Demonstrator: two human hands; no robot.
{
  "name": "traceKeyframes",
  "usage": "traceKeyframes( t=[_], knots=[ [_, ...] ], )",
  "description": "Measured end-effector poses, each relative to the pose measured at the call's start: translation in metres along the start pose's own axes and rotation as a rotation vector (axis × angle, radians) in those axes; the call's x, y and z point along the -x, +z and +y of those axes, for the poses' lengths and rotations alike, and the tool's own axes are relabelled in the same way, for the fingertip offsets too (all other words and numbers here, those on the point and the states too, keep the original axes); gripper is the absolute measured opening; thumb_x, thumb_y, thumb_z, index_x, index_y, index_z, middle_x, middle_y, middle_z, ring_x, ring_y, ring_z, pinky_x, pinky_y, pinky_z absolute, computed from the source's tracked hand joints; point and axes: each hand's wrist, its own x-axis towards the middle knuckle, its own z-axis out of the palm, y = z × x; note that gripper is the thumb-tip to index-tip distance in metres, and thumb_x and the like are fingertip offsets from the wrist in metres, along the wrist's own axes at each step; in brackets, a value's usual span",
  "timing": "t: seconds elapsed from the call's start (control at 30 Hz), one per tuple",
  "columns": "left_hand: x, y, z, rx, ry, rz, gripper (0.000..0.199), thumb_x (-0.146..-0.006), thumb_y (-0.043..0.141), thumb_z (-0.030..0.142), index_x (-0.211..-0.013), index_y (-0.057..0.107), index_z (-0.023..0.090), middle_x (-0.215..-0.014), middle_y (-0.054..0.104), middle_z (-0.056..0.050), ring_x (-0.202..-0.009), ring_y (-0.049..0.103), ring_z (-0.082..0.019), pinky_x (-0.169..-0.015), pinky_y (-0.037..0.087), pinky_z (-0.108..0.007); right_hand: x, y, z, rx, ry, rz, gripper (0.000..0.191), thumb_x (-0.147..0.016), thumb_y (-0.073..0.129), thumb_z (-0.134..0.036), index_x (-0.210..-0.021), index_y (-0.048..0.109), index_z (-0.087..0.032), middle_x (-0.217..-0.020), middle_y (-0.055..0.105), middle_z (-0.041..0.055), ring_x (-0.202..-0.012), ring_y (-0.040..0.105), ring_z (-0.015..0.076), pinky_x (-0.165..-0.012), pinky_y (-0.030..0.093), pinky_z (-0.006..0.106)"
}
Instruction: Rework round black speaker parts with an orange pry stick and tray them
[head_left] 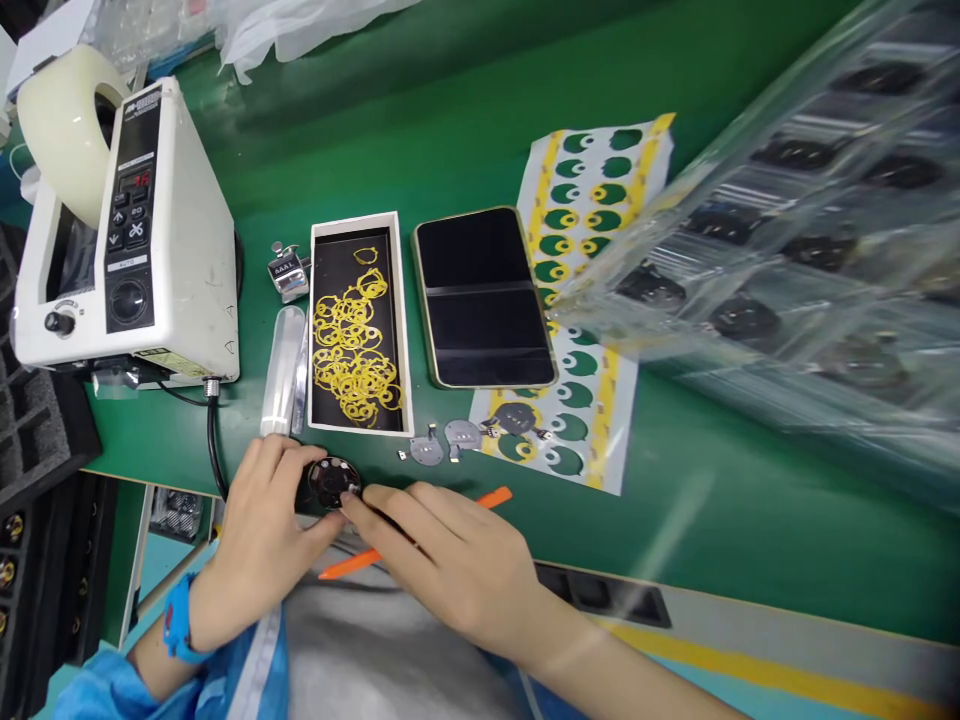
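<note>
A small round black watch-like case (334, 484), with bare parts showing inside, is gripped at its rim by the thumb and fingers of my left hand (274, 515). My right hand (450, 560) touches the case's lower right with a fingertip. Passing under the right hand's curled fingers is an orange stick (352, 565), both ends sticking out; it appears held there. A dark thin line shows between those fingers, too unclear to name. Just beyond lie several grey flat round pieces with short connector tails (426, 449).
A white box (405, 330) holds yellow rings (356, 375). Nearby are a phone (484, 300), an adhesive sheet (600, 430), a tally counter (288, 272) and a clear tube (283, 370). A tape dispenser (195, 240) stands left; plastic-covered trays (750, 240) fill the right.
</note>
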Motion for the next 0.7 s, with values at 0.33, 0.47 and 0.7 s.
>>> traceKeyframes(
  t=[0.33,0.47,0.7],
  knots=[
    [-0.009,-0.016,-0.002,-0.066,0.107,-0.224,0.043,-0.079,0.061,0.011,-0.121,0.056,0.017,-0.093,0.06,-0.006,-0.087,0.057,-0.025,-0.073,0.053,-0.038,0.011,-0.005,0.001,0.021,-0.107,-0.021,0.039,-0.098,0.035,-0.007,-0.092,0.073,-0.012,-0.082,0.072,0.008,-0.063,0.053,0.0158,-0.052,0.041,0.029],
    [-0.01,-0.015,-0.003,-0.039,0.135,-0.221,0.04,-0.075,0.062,0.008,-0.115,0.061,0.016,-0.095,0.057,-0.008,-0.09,0.058,-0.024,-0.073,0.055,-0.037,0.017,-0.002,0.0,0.018,-0.096,0.043,0.039,-0.097,0.036,-0.007,-0.092,0.073,-0.014,-0.082,0.072,0.0071,-0.062,0.052,0.0155,-0.052,0.038,0.03],
    [0.0,-0.002,-0.004,0.163,0.163,0.021,0.043,-0.077,0.058,0.006,-0.119,0.057,0.017,-0.1,0.061,-0.008,-0.091,0.062,-0.021,-0.078,0.057,-0.034,0.025,-0.004,0.0,-0.063,-0.051,0.124,0.03,-0.094,0.044,-0.006,-0.092,0.072,-0.015,-0.082,0.072,0.0072,-0.061,0.055,0.0157,-0.05,0.04,0.03]
  ],
)
